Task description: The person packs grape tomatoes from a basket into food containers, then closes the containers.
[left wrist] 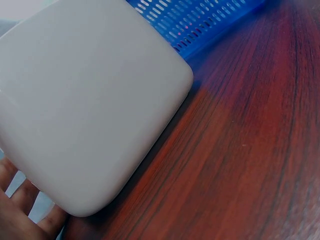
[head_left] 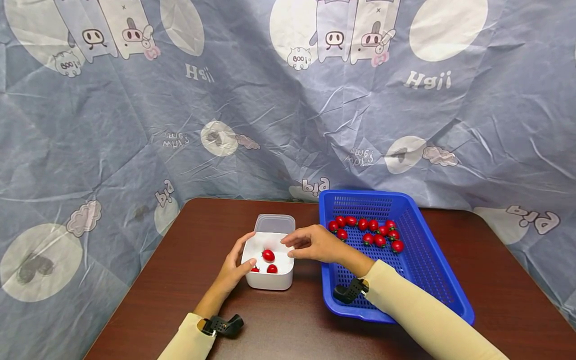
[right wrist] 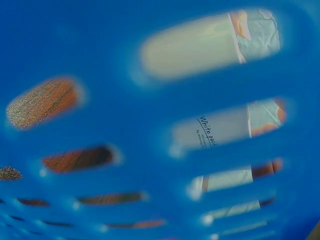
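Left hand: your left hand [head_left: 234,270] cups the white container [head_left: 268,262] wall, fingers curved round it.
Right hand: your right hand [head_left: 315,244] hovers over the container, fingers relaxed, seemingly empty.
Tomatoes: three tomatoes [head_left: 268,255] inside.

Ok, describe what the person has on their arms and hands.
Both arms wear long, pale cream sleeves reaching to the wrists. A small black camera mount is strapped at the left wrist and another at the right wrist. The left hand and right hand are bare: no gloves.
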Available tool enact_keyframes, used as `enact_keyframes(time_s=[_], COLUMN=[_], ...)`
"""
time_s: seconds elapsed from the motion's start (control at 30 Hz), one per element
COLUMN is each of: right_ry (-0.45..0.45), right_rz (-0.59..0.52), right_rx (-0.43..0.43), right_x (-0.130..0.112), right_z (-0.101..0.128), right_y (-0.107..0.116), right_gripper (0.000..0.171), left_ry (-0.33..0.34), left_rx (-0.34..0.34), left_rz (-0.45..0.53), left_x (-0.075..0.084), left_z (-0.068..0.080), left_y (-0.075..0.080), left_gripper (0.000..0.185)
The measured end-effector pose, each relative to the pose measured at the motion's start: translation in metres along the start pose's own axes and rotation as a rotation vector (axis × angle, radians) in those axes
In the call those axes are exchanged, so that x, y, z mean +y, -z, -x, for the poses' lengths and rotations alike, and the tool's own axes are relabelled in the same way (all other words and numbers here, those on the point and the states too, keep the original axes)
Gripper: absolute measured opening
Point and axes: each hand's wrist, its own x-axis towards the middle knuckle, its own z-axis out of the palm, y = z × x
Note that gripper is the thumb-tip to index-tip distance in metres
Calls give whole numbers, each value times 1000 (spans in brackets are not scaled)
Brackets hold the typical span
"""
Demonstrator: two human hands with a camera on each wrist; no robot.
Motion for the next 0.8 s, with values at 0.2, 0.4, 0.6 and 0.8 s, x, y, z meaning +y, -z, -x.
enact_keyframes(time_s=[0.2,0.4,0.6,0.8], right_ry=[-8,-4,-6,-32], right_rz=[44,47,24,4], right_rx=[-5,-8,5,29], right_x=[2,3,3,4], right_z=[0,0,-1,0], right_y=[1,2,2,4], right_gripper=[31,32,32,32], left_ry=[-6,-1,-6,-6], left_rx=[3,14,12,2], left_rz=[-3,-17,-3,2], left_x=[1,2,2,1], left_z=[0,1,1,0], left_y=[-1,-1,0,-1], left_gripper=[64,65,65,65])
